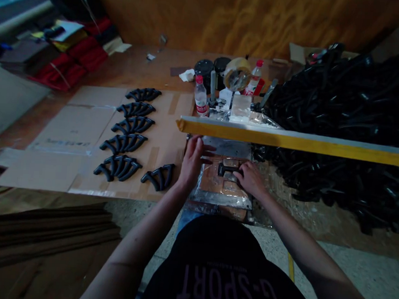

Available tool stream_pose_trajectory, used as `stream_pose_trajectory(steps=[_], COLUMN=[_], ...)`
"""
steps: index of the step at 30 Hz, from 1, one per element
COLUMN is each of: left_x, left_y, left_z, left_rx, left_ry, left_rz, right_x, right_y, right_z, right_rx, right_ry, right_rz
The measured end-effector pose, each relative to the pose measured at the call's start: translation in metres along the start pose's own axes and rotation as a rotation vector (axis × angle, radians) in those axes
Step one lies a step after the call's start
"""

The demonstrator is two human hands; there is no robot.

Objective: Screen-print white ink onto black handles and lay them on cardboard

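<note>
My right hand (249, 177) is closed on the end of a black L-shaped handle piece (224, 169). The piece lies low over the taped work board (214, 184) in front of me. To the left, my left hand (194, 158) hovers by the board's edge with its fingers apart and nothing visible in them. Left of that hand, a small group of similar black pieces (159, 177) lies on a cardboard sheet (166, 142). More of them form several fanned rows (123, 143) farther left.
A bar with yellow tape (272, 137) crosses above the work area. Behind it stand two bottles (201, 97) (254, 78), a tape roll (238, 74) and dark round containers (204, 68). A large heap of black pieces (345, 114) covers the right side. Red bundles (63, 69) lie back left.
</note>
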State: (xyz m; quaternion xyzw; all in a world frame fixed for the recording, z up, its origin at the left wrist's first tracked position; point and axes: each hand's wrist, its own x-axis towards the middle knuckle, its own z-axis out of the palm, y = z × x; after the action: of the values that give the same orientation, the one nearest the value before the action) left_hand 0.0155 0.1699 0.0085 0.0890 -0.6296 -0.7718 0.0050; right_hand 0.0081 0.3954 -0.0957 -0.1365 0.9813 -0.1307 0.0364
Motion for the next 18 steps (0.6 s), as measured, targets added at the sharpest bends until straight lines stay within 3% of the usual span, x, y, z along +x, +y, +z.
stream_pose_trajectory(steps=[3,6,9,11,14,16,18], left_x=[-0.029,-0.053,-0.063,-0.062,-0.057,-0.055,-0.055], left_y=[-0.044,-0.079,-0.09,-0.087,-0.08,-0.077,-0.076], left_z=[0.001,0.009,0.017,0.016,0.004,-0.005,-0.012], left_rx=[0.071,0.06,-0.039,-0.018,0.134,0.234,0.305], left_ry=[-0.141,-0.251,-0.114,-0.039,-0.073,-0.101,-0.107], left_rz=[-0.316,-0.552,-0.481,-0.397,-0.317,-0.276,-0.254], right_x=[0.001,-0.011,-0.031,-0.035,-0.017,0.009,0.035], right_y=[-0.012,-0.038,-0.066,-0.067,-0.025,0.024,0.073], right_z=[-0.009,-0.017,-0.019,-0.021,-0.027,-0.035,-0.041], right_rx=[0.006,0.138,0.296,0.379,0.339,0.174,0.011], right_ry=[-0.072,-0.013,0.062,0.031,0.061,0.155,0.141], right_rz=[0.065,0.071,-0.083,-0.206,-0.176,0.01,0.167])
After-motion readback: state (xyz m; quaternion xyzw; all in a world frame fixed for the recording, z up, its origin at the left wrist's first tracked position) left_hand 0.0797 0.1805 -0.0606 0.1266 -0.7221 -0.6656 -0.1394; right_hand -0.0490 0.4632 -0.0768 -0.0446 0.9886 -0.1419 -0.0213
